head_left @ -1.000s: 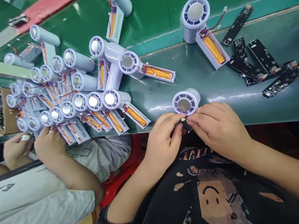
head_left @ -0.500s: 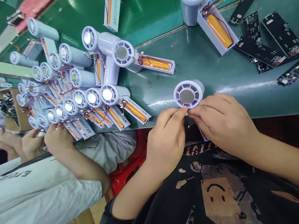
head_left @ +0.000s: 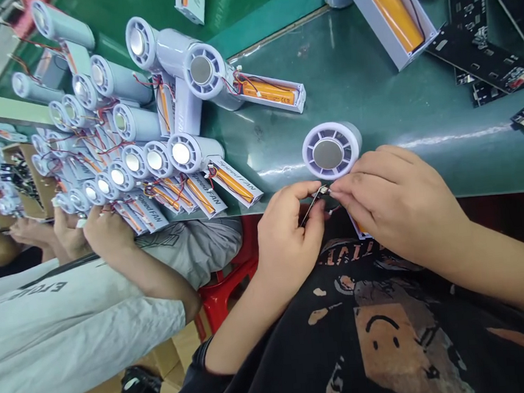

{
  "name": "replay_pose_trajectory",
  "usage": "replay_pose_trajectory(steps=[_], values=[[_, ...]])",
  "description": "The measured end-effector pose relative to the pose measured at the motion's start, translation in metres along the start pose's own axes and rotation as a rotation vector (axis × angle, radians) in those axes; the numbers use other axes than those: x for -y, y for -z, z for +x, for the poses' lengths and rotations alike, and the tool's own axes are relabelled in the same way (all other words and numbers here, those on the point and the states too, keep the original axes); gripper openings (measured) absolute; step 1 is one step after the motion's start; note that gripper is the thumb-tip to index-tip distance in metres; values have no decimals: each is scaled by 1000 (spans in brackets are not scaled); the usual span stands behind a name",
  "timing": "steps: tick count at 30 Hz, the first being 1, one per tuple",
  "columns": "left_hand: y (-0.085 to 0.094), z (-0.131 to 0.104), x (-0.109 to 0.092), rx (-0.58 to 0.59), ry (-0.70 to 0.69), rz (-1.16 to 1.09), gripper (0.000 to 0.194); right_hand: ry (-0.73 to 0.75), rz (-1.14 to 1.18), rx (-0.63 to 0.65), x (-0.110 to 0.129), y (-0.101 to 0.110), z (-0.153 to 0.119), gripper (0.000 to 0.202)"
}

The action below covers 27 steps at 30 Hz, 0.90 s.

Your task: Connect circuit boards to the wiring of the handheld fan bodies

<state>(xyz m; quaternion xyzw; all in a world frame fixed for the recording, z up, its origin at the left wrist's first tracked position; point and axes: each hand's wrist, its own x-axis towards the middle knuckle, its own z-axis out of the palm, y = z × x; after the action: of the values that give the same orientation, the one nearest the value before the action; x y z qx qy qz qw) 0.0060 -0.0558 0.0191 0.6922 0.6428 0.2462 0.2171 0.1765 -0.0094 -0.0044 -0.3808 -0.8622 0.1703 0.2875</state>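
My left hand [head_left: 288, 240] pinches a thin dark circuit board [head_left: 308, 209], seen nearly edge-on, between thumb and fingers. At the board's upper end, my right hand [head_left: 394, 194] closes its fingertips on a small wire connector [head_left: 329, 190], largely covered by them. Just beyond both hands a lilac handheld fan [head_left: 331, 152] rests at the bench edge, its round grille and silver centre facing up. Its open handle [head_left: 361, 229], with an orange battery inside, juts past the edge under my right hand and is mostly hidden. A loose white plug [head_left: 332, 211] hangs below my fingertips.
Several lilac fans with exposed orange batteries [head_left: 233, 183] crowd the green bench [head_left: 276, 152] on the left. Another open fan handle [head_left: 393, 14] lies at back right, beside several black circuit boards [head_left: 484, 61]. A co-worker's hand [head_left: 109, 231] works at left, near a red stool [head_left: 220, 298].
My left hand has tilted and opened its grip slightly, so the circuit board now shows between its fingers. The view has shifted; the fan still lies at the bench edge.
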Motion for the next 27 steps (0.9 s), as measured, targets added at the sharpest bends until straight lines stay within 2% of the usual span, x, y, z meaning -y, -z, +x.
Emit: replay_pose_trajectory(steps=[5,11,17,20,22,23,25,27], values=[[1,2,-5,-28,-108,72,20,-13,-31,21,0,0,0,17],[-4,2,-6,14,15,-112,19,-13,-13,-18,-3,-3,-4,19],[-8,2,-1,49,20,-196,19,-42,113,-66,-11,-7,-6,20],[-7,5,3,92,71,-302,18,-85,167,-149,-18,-5,-5,13],[-4,9,4,137,100,-305,19,-51,173,-204,-21,1,-6,8],[-2,11,3,160,106,-277,20,5,160,-190,-22,4,-7,9],[3,16,1,206,124,-229,21,131,80,-71,-21,10,-11,12],[9,22,-1,286,183,-296,21,180,-21,38,-19,14,-16,11]])
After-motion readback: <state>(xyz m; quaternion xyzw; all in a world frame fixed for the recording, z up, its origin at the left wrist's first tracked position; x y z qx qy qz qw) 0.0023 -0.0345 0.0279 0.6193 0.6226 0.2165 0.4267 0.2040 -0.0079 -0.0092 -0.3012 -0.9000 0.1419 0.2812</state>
